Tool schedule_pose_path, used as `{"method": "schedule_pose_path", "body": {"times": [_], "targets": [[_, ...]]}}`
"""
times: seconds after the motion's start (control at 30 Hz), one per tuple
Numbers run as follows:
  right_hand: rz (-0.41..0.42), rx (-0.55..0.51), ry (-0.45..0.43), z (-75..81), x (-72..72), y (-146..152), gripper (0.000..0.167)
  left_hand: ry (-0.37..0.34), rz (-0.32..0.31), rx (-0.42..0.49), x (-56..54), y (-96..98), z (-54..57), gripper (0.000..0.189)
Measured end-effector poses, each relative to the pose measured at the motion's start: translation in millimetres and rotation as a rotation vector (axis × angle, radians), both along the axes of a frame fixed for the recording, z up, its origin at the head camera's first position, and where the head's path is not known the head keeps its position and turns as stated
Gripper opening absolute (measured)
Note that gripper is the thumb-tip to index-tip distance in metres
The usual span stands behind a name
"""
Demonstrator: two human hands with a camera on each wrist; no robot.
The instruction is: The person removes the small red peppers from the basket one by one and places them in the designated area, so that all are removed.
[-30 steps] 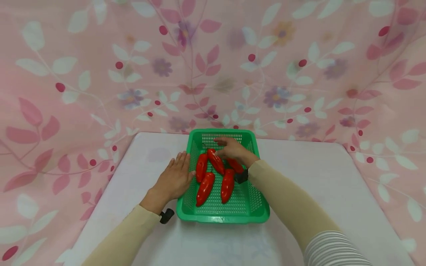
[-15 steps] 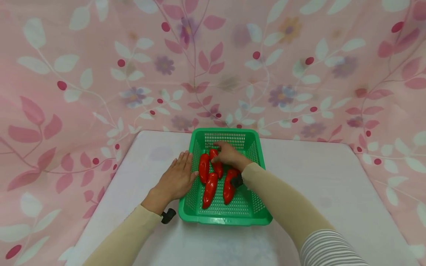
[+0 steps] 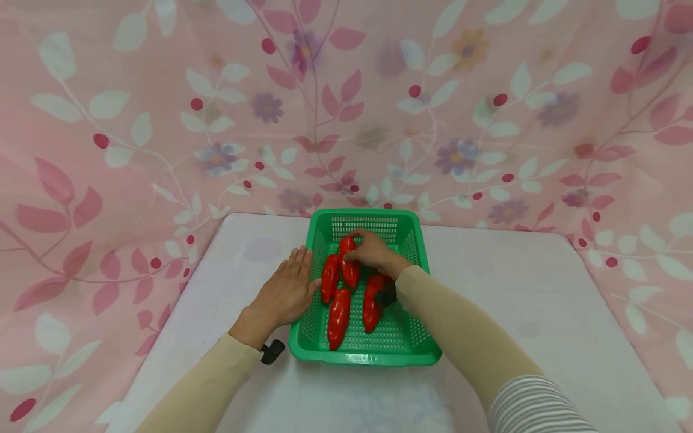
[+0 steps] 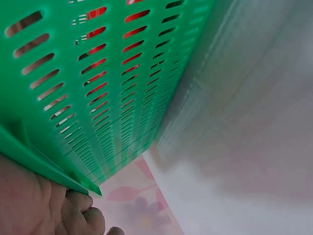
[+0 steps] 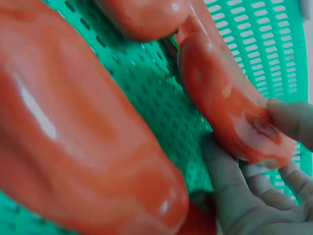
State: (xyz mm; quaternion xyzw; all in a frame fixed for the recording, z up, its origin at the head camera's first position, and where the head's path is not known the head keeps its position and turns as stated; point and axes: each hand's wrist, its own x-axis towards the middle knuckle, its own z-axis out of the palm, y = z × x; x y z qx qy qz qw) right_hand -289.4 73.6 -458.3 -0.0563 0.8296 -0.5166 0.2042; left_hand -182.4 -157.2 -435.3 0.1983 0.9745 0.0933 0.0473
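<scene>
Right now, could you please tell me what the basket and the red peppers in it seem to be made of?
The green basket looks like molded plastic with a smooth, slight sheen: its thin walls carry neat rows of slots. The red peppers look like real vegetables with glossy skin, given their bright highlights and the blemish on the one in the right hand, though imitations can't be ruled out.

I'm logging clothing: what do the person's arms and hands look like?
The left hand and right hand are bare. Plain beige sleeves stop short of them, each with a small black device near its end. Further up on the right, a grey-and-white striped sleeve shows.
</scene>
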Motion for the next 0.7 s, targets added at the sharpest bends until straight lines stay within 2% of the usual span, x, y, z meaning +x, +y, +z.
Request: {"method": "schedule_pose_path", "body": {"times": [0.1, 0.2, 0.7], "targets": [[-0.020, -0.124, -0.087, 1.4, -2.0, 9, 0.064, -0.005, 0.010, 0.027, -0.9, -0.6, -3.5, 0.076], [-0.024, -0.178, -0.125, 3.9, -3.6, 16, 0.067, -0.007, 0.007, 0.040, -0.8, 0.1, -4.1, 0.076], [-0.075, -0.314, -0.119, 41.8, 0.7, 32, 0.070, -0.010, 0.020, 0.040, -0.6, 1.2, -0.9, 0.075]]}}
